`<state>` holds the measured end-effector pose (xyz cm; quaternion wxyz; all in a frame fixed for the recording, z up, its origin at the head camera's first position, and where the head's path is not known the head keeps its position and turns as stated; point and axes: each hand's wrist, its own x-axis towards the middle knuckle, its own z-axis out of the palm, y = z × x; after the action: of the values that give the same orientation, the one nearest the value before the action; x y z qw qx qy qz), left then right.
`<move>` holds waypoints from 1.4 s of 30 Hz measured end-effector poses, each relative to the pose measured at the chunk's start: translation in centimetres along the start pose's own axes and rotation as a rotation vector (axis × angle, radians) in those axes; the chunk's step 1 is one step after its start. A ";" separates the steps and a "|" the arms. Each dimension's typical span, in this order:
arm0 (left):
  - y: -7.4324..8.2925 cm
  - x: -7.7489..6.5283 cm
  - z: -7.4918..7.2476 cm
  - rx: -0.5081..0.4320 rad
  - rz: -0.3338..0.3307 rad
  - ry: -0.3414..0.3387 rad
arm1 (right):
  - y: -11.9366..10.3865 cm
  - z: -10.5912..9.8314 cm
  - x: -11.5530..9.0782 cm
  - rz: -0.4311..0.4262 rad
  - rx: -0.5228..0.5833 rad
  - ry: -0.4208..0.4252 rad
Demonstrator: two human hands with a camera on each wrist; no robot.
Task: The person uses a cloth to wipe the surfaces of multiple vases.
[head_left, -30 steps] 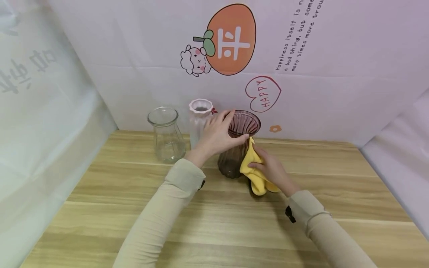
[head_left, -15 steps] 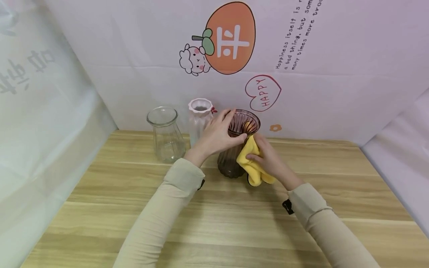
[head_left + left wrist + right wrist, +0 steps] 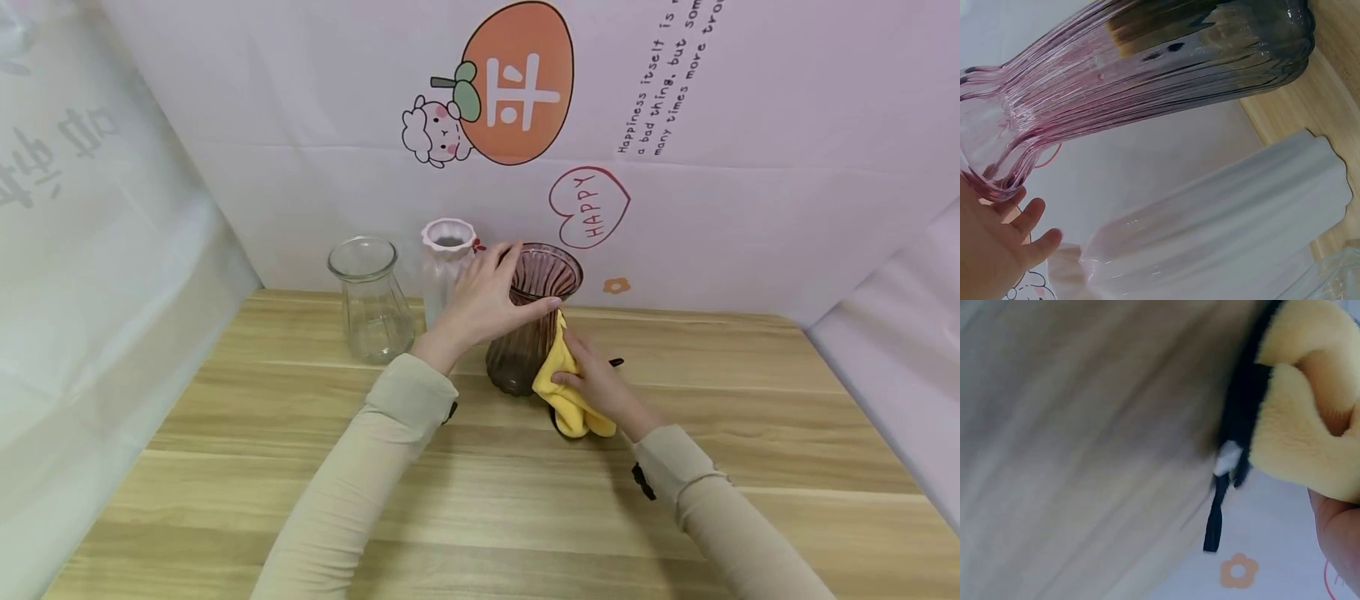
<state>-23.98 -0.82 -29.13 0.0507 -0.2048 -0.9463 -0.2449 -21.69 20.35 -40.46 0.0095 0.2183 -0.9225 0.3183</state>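
A ribbed purple glass vase (image 3: 517, 354) stands upright on the wooden table, its flared rim toward the back wall. My left hand (image 3: 483, 296) grips that rim, thumb on the near side and fingers around the far left. In the left wrist view the vase (image 3: 1166, 69) shades from pink at the neck to grey at the base. My right hand (image 3: 600, 379) holds a yellow cloth (image 3: 562, 387) against the vase's right side. Dark trim and a small dark loop edge the cloth (image 3: 1291, 419) in the right wrist view.
Left of the purple vase stand a white fluted vase (image 3: 444, 275) and a clear glass vase (image 3: 377, 312), both upright near the back. A white printed sheet (image 3: 300, 183) hangs behind the table (image 3: 480, 517).
The right hand with the cloth rises along the vase's side toward the rim, then comes back down. My left hand keeps its hold on the rim.
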 end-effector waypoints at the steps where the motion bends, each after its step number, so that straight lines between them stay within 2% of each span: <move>1: 0.0 0.0 0.0 0.005 0.005 0.009 | 0.1 0.1 -0.1 0.011 -0.014 -0.002; 5: 0.0 0.0 -0.1 0.025 0.021 0.022 | 0.0 0.2 -0.2 0.030 -0.042 0.015; 10: 0.2 0.0 -0.4 0.043 0.031 0.008 | -0.6 -0.4 -0.2 0.025 -0.021 0.064; 17: 0.2 0.0 -0.8 0.027 0.030 -0.056 | -2.3 -2.4 1.0 -0.144 0.029 0.212; 19: 0.2 -0.1 -0.8 0.008 0.029 -0.067 | -2.7 -2.7 1.2 -0.163 0.034 0.236; 24: 0.1 0.0 -0.6 -0.010 0.017 -0.066 | -3.0 -2.5 1.2 -0.104 0.064 0.200; 31: 0.5 0.2 -0.2 0.014 -0.019 -0.044 | -1.9 -1.4 0.8 -0.074 0.077 0.197; 34: 0.7 0.2 -0.2 0.034 -0.022 -0.042 | -1.1 -0.8 0.4 -0.053 0.060 0.159; 40: 0.7 0.2 -0.1 0.053 -0.024 -0.030 | 0.2 0.4 -0.3 0.051 0.044 0.055; 42: 0.7 0.2 -0.1 0.057 -0.032 -0.029 | 0.3 0.6 -0.3 0.063 0.025 0.044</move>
<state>-23.81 -0.22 -28.69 0.0391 -0.1916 -0.9567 -0.2155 -21.45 20.37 -41.20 0.0171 0.1824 -0.9243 0.3348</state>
